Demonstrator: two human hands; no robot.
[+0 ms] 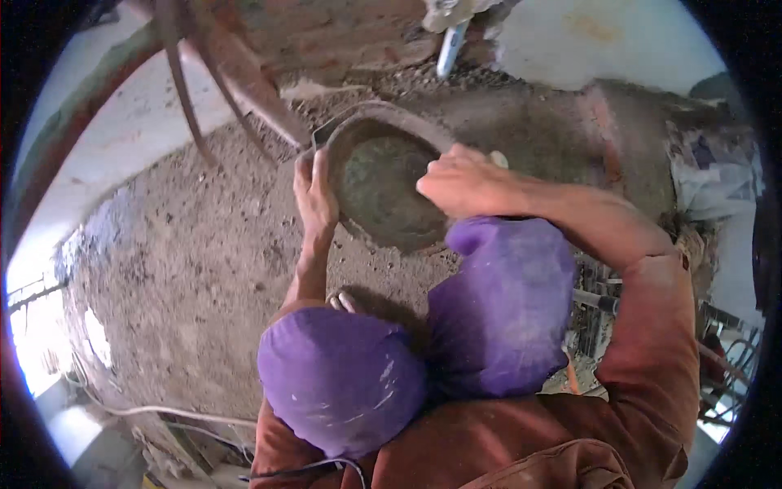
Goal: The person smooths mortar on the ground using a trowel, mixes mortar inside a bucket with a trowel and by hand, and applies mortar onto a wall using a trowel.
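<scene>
A round, dirt-caked metal pan (383, 187) is tilted up off the gritty ground in front of my knees. My left hand (314, 191) grips its left rim, fingers curled over the edge. My right hand (460, 181) rests on its right rim with the fingers bent inward over the pan's inside. A small pale object shows just beyond my right knuckles; I cannot tell what it is. My knees (497, 301), in purple cloth, are bent below the pan.
Sandy, pebbly ground (187, 261) spreads to the left. Rusty curved metal bars (236, 73) stand at the back left before a brick wall (326, 33). Cables and tools lie at the right edge (717, 342); a white wire runs along the lower left.
</scene>
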